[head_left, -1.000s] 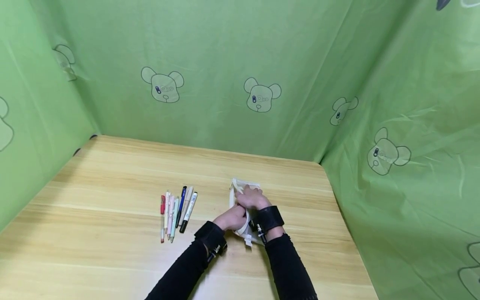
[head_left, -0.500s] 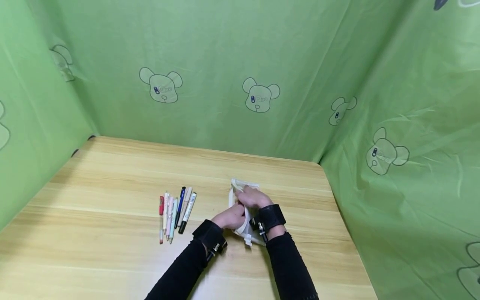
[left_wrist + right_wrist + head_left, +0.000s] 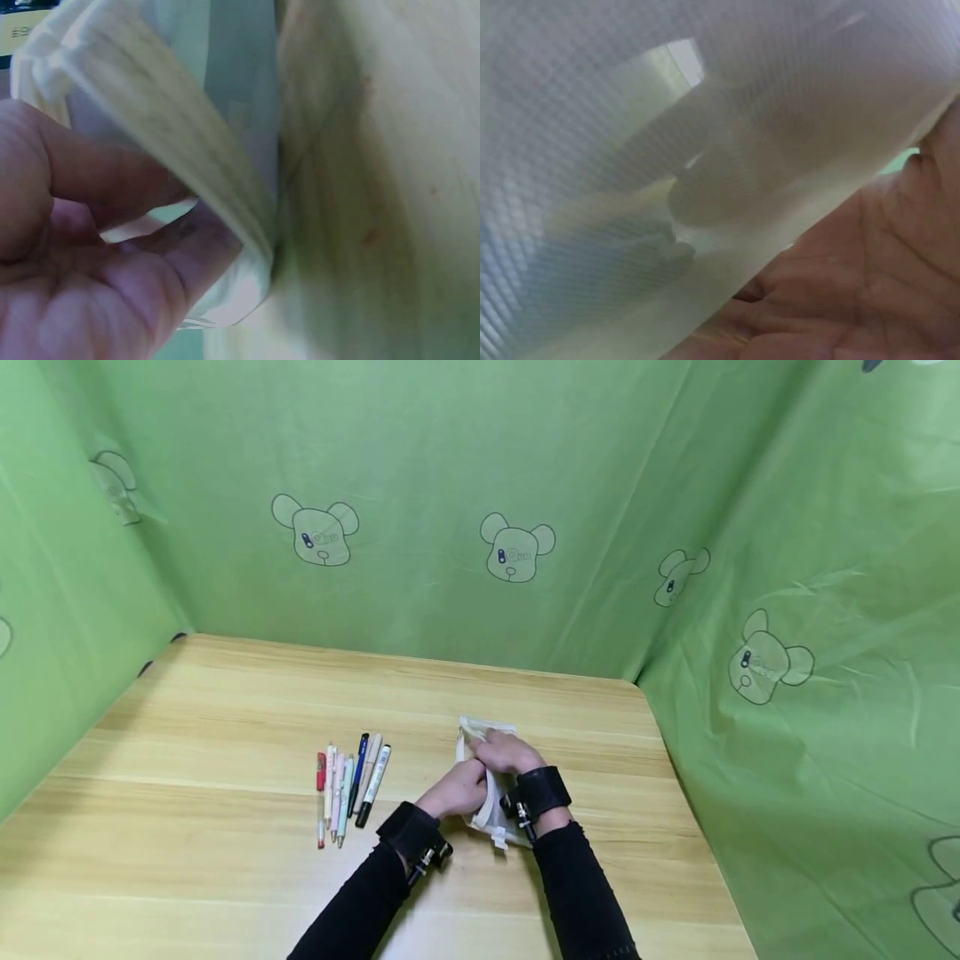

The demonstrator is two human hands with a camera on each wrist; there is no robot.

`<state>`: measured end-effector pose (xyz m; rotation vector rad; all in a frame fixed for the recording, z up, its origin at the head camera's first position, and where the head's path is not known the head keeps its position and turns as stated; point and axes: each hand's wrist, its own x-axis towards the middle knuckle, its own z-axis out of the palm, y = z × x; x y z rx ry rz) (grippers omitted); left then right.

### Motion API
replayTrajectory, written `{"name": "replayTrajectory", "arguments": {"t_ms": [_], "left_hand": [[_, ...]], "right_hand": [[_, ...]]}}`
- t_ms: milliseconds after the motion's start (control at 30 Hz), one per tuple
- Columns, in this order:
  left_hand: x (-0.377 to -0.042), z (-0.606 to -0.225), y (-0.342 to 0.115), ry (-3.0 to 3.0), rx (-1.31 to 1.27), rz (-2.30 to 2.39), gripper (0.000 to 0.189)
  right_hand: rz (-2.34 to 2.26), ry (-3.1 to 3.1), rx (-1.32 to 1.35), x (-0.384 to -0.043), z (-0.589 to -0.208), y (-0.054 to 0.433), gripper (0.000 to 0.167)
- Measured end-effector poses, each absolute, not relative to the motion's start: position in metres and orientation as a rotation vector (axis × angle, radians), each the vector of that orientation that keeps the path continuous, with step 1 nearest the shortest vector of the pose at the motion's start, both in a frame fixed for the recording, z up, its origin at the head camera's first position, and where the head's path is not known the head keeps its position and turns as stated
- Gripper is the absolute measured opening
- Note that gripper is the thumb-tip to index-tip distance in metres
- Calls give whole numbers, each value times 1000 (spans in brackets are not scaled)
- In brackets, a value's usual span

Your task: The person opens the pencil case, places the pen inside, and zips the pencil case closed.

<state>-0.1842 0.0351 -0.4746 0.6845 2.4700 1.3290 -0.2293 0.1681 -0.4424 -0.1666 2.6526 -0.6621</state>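
A white, see-through mesh pouch (image 3: 491, 814) with a pale edge band lies on the table under both hands. My left hand (image 3: 456, 789) reaches into its opening from the left. In the left wrist view, thumb and fingers (image 3: 105, 172) bend in beneath the band (image 3: 172, 120), and their tips are hidden. My right hand (image 3: 510, 752) grips the pouch's far upper part. In the right wrist view, the mesh (image 3: 577, 135) covers most of the picture beside the right palm (image 3: 855, 270). Finger shapes show dimly through it; whether anything is held inside cannot be seen.
Several pens lie side by side left of the hands, among them a red-capped pen (image 3: 320, 777), a blue pen (image 3: 358, 772) and a white marker (image 3: 373, 785) with a black end. Green cloth (image 3: 420, 527) with bear prints hangs around the wooden table (image 3: 225, 710).
My left hand has drawn back slightly to the left, and more of its knuckles show at the pouch's opening. The right hand stays on the pouch. The pens lie as before.
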Motion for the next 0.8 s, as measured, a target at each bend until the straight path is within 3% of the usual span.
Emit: {"name": "replayTrajectory", "arguments": {"t_ms": [467,667,800], "left_hand": [[-176,-463,32,2688,483,1219,12],[-169,-458,29,2844,394,1128,29],[-163,-453,24,2954,365,1062,27]], "right_hand": [[-668,2656,-151,-231,-442,170,65],[-654,2656,-154,-232,-441,171,64],[-644,2652,-159,-233,-441,172,65]]}}
